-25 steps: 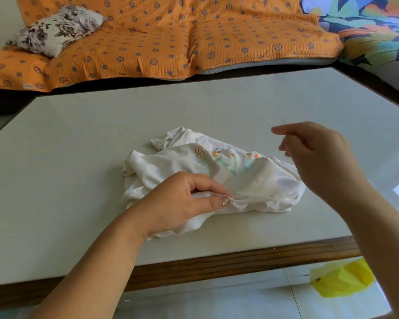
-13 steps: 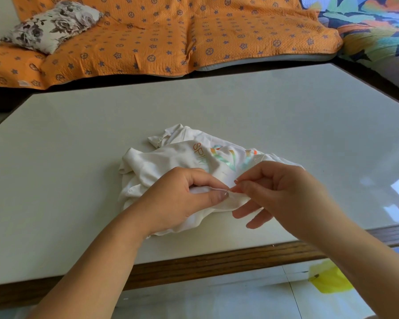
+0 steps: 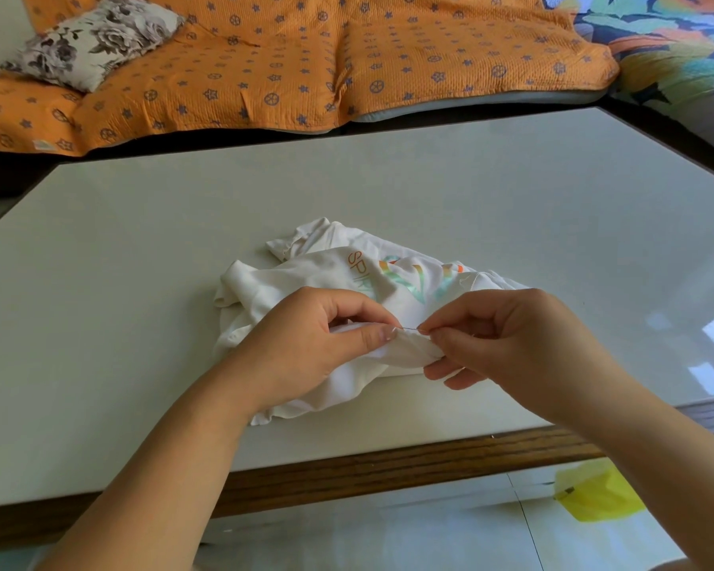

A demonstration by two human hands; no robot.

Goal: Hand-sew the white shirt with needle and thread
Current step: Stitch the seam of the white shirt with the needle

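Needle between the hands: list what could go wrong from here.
1. The needle, pinched by the right hand, lies right against the left hand, whose thumb pinches the fold. A hard push could prick that thumb.
2. The white shirt lies bunched in layers on the table, so a stitch might catch a layer underneath.
3. The thread is too fine to see here, so a snag or knot could go unnoticed.

illumination is bright, diffuse daylight. window reflections produce pale glare patches on the table (image 3: 141, 323) at its right edge and on the floor (image 3: 388, 529) below. shadows beside the white shirt (image 3: 306, 278) are soft and faint. centre focus is sharp; wide-angle distortion bows the table edges near the borders.
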